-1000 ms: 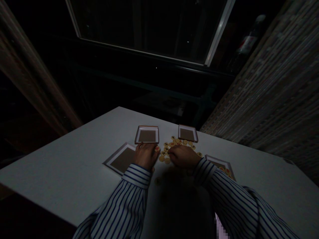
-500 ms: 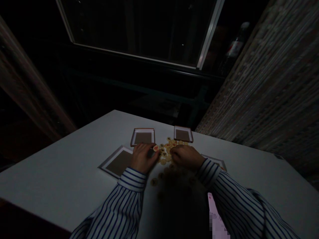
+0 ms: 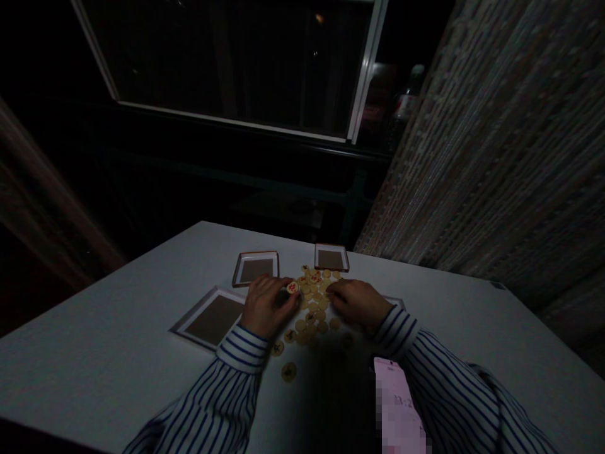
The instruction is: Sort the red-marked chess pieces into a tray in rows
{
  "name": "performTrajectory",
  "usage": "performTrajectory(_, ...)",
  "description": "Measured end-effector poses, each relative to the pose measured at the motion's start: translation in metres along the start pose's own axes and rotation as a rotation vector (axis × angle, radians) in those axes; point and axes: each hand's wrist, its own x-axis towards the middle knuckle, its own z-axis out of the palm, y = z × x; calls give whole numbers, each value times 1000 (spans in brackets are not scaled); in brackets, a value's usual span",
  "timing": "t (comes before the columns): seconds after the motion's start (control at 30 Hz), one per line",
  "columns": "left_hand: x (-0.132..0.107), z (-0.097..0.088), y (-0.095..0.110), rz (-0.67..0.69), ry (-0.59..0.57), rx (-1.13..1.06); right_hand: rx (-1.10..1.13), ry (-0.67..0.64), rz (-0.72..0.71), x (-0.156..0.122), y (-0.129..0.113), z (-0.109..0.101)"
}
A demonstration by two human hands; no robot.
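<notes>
My left hand [image 3: 269, 306] is closed in a pinch on a round Chinese chess piece [image 3: 293, 287] with a red character, held up at the left side of the pile. On the white table lie many more pale, round Chinese chess pieces [image 3: 312, 309], some blank side up, others showing red or black characters. A few with black characters lie closer to me, one [image 3: 288, 372] nearest. At the pile's right side, my right hand [image 3: 357, 302] has its fingers curled together and pointing down at the pieces. Its fingertips are in shadow, and what they hold is hidden.
Shallow trays surround the pile: a large one [image 3: 212, 318] at left, smaller ones at back left [image 3: 256, 285] and back right [image 3: 331, 269], and one [image 3: 396, 302] mostly behind my right hand. A lit phone [image 3: 399, 403] lies by my right forearm. A bead curtain [image 3: 425, 157] hangs right.
My view has shifted, bringing more of the near table and phone into sight. The right hand has moved off the pile's middle, uncovering more blank pieces. My left hand keeps its red-marked piece.
</notes>
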Motion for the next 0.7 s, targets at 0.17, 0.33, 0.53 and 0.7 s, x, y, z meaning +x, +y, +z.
performTrajectory(0.17,9,-2,12,58,-32,-4,66,52,42,-12,10,-2)
performTrajectory(0.33,21,2,27,120,-47,-14,150,101,92,-26,21,-5)
performTrajectory(0.53,42,6,47,185,-78,-36,275,246,148,-41,36,-5)
performTrajectory(0.7,53,13,58,218,-103,-42,353,345,168,-49,50,-7)
